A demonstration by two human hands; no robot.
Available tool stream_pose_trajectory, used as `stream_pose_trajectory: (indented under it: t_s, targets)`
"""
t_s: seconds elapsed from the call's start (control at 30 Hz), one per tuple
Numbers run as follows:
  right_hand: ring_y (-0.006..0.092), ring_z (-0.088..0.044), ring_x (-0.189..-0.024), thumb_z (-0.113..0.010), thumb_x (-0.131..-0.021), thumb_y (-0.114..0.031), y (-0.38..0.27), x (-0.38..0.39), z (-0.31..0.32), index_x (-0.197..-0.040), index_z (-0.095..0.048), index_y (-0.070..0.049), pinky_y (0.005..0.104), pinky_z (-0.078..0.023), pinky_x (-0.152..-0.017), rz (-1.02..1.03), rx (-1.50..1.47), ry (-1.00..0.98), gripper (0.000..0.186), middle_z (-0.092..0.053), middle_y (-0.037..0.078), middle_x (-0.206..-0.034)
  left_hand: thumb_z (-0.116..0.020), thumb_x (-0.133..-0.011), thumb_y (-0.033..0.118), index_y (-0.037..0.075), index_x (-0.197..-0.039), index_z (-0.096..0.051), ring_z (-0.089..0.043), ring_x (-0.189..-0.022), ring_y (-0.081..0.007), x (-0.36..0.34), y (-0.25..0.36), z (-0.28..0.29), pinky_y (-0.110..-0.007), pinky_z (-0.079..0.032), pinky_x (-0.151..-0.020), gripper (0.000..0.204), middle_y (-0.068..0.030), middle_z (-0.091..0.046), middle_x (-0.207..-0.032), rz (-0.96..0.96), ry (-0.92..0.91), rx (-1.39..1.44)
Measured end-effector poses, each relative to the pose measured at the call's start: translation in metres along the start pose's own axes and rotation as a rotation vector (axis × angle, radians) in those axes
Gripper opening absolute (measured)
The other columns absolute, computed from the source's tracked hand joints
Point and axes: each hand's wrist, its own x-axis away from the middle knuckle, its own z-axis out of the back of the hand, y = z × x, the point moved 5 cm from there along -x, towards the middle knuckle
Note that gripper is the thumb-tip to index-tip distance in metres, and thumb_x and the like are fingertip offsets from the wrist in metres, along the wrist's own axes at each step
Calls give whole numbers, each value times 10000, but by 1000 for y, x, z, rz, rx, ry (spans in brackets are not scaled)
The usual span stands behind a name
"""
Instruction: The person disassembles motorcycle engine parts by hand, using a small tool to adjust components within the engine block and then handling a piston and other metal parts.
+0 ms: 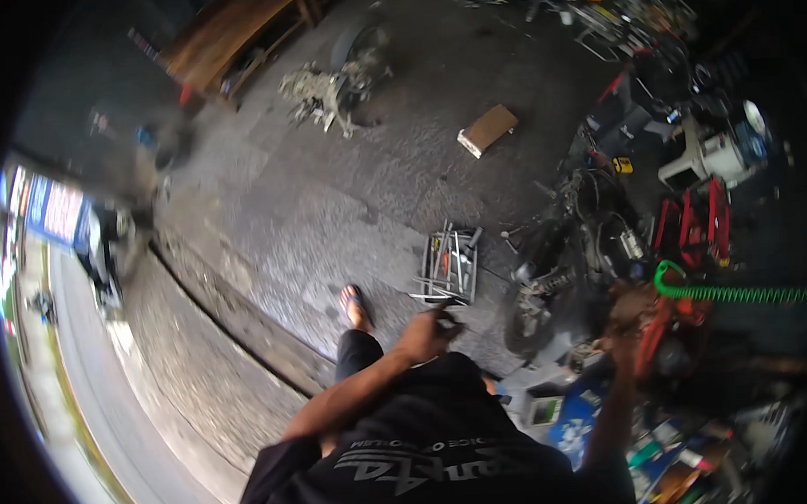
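Note:
My left hand (424, 337) is in front of my body, fingers curled, with something small and dark at the fingertips that I cannot make out. Just beyond it, a tray of hand tools (448, 266) lies on the floor, wrenches and rods heaped in it. My right arm reaches out to the right, and my right hand (632, 311) is smeared by motion beside an orange-red machine (671, 327); its fingers cannot be read, nor whether it touches the machine. A green coiled air hose (734, 292) runs from there toward the right edge.
A partly stripped motorcycle (573, 264) stands right of the tray, near a red tool box (691, 224). Farther off are a brown carton (488, 131), a greasy engine part (322, 95) and a wooden bench (232, 40). Cluttered packages (686, 460) lie lower right; a road (114, 369) runs left.

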Motion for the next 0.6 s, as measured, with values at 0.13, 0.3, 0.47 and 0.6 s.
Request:
stream_pose_trajectory:
  t_s: [0.13, 0.3, 0.47, 0.6]
  targets:
    - [433, -557, -1120, -650, -854, -351, -31, 22, -9, -1331, -506, -29, 506, -457, -921, -346, 16, 10, 593, -580, 294, -1177, -694, -848, 117, 10, -1239, -582, -701, -890, -225, 31, -239, 233, -353, -532, -782, 420, -148, -723, -943, 1, 660, -221]
    - [402, -564, -1092, -620, -873, -216, -114, 18, 23, -1271, -548, 6, 480, -469, -895, 63, -247, 234, 462, -575, 282, -1162, -619, -935, 265, 10, -1019, -674, -653, -692, -155, 41, -318, 455, -305, -497, -578, 274, -96, -701, -806, -24, 939, -35]
    - [263, -613, -712, -554, -907, -220, -205, 22, -71, -892, -648, -12, 363, -473, -642, 237, -589, 42, 229, -646, 124, -803, -581, -958, 248, 33, -1083, -675, -586, -667, -113, -57, -229, 515, -273, -466, -563, 266, -58, -687, -853, -113, 891, 262]
    - [157, -593, -592, -548, -919, -231, -316, 19, -261, -872, -656, -65, 324, -435, -501, -460, -966, -503, 204, -647, 68, -784, -649, -905, 189, -11, -1031, -681, -700, -876, -241, -125, -132, 503, -350, -541, -720, 239, -179, -712, -977, -331, 747, -294]
